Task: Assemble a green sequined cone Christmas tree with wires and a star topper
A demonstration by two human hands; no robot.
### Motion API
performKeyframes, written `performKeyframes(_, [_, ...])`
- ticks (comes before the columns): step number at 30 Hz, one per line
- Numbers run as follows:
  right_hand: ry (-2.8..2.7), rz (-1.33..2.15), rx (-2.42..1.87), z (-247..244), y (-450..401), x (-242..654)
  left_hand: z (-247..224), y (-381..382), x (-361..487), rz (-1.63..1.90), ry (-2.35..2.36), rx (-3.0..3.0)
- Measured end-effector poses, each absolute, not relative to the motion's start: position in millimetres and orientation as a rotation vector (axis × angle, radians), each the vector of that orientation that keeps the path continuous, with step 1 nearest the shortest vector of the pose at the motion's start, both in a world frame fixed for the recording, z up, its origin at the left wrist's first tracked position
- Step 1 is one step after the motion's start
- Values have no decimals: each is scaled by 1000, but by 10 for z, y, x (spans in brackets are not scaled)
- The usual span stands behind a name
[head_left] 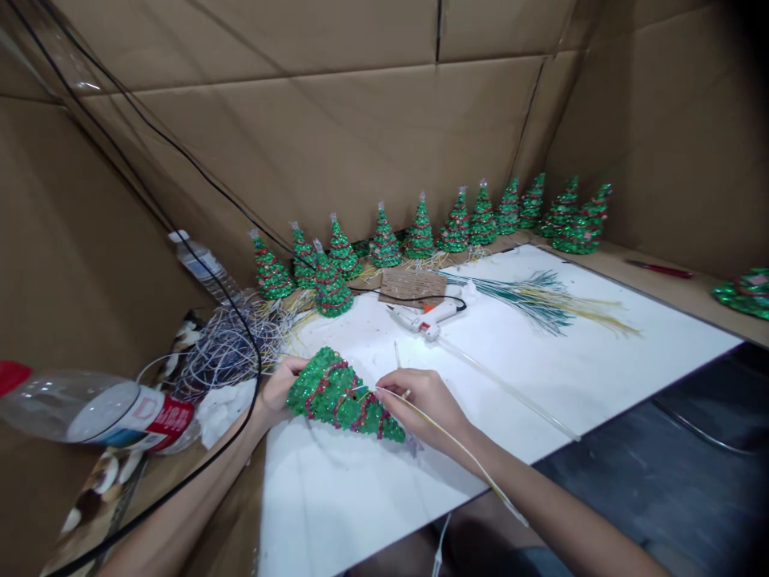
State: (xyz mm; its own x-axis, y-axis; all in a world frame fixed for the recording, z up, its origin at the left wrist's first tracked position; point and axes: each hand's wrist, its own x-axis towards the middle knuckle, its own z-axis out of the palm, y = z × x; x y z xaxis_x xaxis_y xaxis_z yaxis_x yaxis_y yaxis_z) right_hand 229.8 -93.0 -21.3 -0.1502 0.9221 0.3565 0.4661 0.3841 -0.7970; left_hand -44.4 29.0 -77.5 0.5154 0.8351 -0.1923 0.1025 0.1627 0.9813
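Observation:
A small green glittery Christmas tree with red garland lies tilted over the white board, its star tip pointing down to the right. My left hand is closed around its base, with the fingers partly hidden behind it. At the tree's side, my right hand pinches a thin yellow-and-white wire between thumb and fingers. One end of the wire touches or nearly touches the garland; the other trails back over my right forearm. A thin pale stick shows just above the right fingers.
A glue gun with a long glue stick lies on the white board. Beyond it are green and yellow wires and several finished-looking trees. Tangled white wire, a large bottle and a black cable occupy the left.

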Motion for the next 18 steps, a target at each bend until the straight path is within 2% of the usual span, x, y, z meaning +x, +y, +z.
performKeyframes(11, [-1822,633,-1036,-224,-940,2239,-727,257,-419,631,881,1353])
performKeyframes(18, [-1755,499,-1051,-241,-945,2218,-693,229,-391,623,878,1358])
